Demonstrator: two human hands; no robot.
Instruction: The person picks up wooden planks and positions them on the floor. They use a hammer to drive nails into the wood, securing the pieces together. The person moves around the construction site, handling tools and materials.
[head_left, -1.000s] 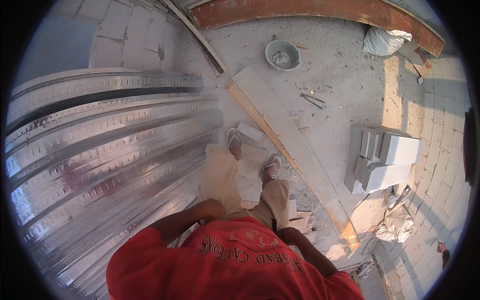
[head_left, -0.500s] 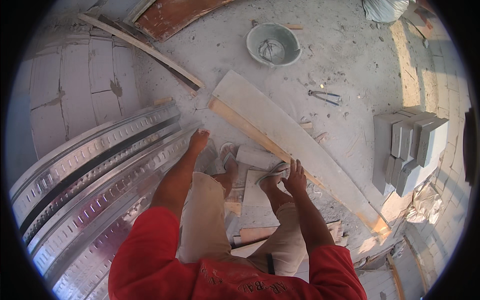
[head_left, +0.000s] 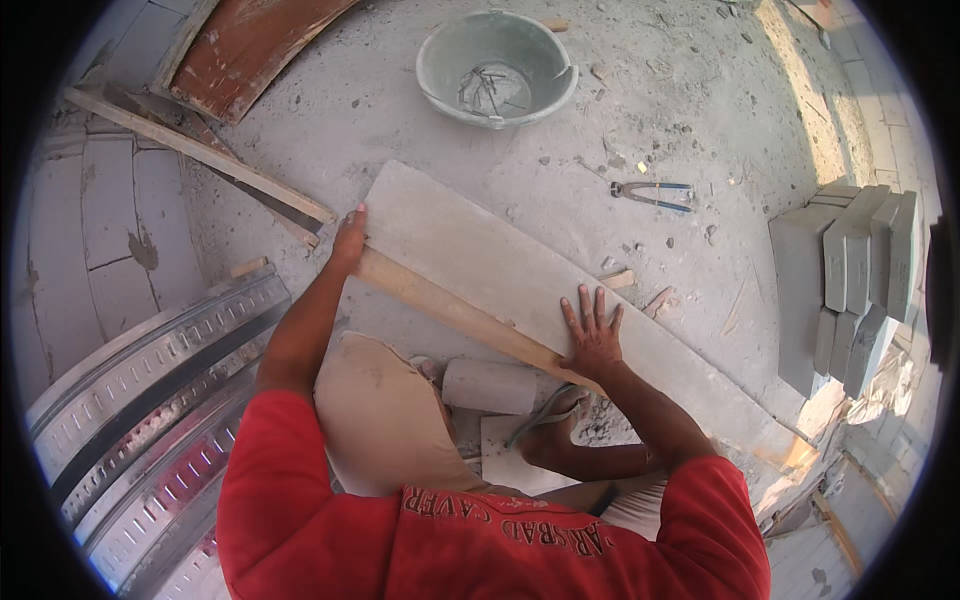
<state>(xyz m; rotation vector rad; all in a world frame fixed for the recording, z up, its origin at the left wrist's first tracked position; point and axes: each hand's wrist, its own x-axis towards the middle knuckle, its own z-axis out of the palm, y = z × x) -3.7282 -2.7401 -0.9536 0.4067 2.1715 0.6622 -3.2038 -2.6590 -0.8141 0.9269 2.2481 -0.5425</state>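
A long, dust-grey wooden board (head_left: 470, 245) with a bare timber edge slants across the floor before me, from upper left to lower right. At its far left end, my left hand (head_left: 349, 240) is closed on the corner, some fingers hidden. My right hand (head_left: 594, 338) lies flat on the board's upper face near the middle, fingers spread and gripping nothing. Beside the board's near edge are a pale block (head_left: 490, 387) and my foot in a flip-flop (head_left: 550, 432).
Beyond the board stands a grey tub (head_left: 432, 85) with nails (head_left: 483, 90) inside. Blue-handled pincers (head_left: 655, 192) lie to its right. Pale blocks (head_left: 795, 290) are stacked at right. Perforated metal profiles (head_left: 150, 350) fill the left; a timber batten (head_left: 200, 150) and reddish-brown panel (head_left: 245, 60) lie beyond.
My left hand has moved forward from above the metal profiles onto the board's end. My right hand has moved from the near edge onto the top face. I lean further forward.
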